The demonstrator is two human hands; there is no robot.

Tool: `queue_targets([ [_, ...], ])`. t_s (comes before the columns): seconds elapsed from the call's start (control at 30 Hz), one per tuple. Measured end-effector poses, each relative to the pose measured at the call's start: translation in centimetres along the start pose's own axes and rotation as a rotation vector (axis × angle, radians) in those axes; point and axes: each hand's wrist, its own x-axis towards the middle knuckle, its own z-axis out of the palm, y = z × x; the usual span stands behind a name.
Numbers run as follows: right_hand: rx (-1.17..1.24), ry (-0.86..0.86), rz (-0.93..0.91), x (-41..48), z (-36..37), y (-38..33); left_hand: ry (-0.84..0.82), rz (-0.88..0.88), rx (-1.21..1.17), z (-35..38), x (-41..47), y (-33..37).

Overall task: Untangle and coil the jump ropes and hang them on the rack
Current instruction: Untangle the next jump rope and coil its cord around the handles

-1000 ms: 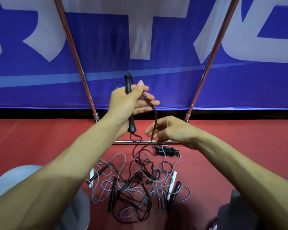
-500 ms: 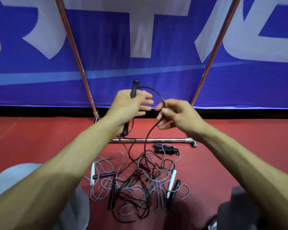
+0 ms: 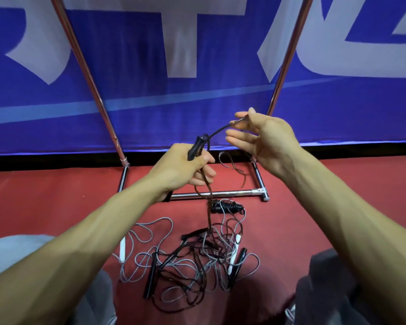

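On the near side of the rack base bar (image 3: 220, 194), a tangle of grey & dark jump ropes (image 3: 192, 261) lies on the red floor (image 3: 56, 195), w/ black & white handles in it. Just in front of the bar sits 1 coiled black rope (image 3: 227, 206). Above the bar, the left hand (image 3: 181, 165) grips a black handle (image 3: 195, 148). Its dark cord (image 3: 217, 132) runs up to the right hand (image 3: 265, 141), pinched betw. thumb & forefinger, other fingers spread. Beyond the bar: 2 uprights (image 3: 89, 83), then a blue banner (image 3: 197, 95).
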Motion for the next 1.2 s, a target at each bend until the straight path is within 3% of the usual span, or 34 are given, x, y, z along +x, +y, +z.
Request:
queue_targets([
  [0.1,-0.143,-0.031,0.079,-0.2,0.1,0.2,0.087,0.056,-0.152,0.2,0.0,0.6],
  [0.27,-0.611,-0.2,0.106,-0.4,0.5,2.3,0.213,0.125,-0.41,-0.5,0.1,1.5],
  [0.47,-1.117,-0.608,0.148,-0.7,0.7,6.3,0.189,0.181,-0.618,-1.7,-0.3,2.7],
  [0.57,-1.077,-0.637,0.2,-0.9,0.7,7.0,0.193,0.202,-0.666,-2.2,-0.5,2.9],
  [0.7,-0.934,-0.518,0.225,-0.5,0.4,5.6,0.227,0.168,-0.668,-2.3,-0.5,2.6],
  [0.87,-0.699,-0.309,0.083,-0.7,0.4,2.7,0.331,0.21,-0.296,-1.5,-0.4,1.9],
  [0.93,-0.601,-0.239,0.027,-0.8,0.3,1.4,0.267,0.211,-0.121,-1.2,0.0,1.2],
  [1.07,-0.377,-0.148,-0.042,-0.7,-0.2,-0.5,-0.048,0.168,0.272,-0.2,0.1,-0.3],
  [1.2,-0.207,-0.126,-0.017,-0.5,-0.4,-1.2,-0.172,0.182,0.283,1.6,-0.3,-1.0],
])
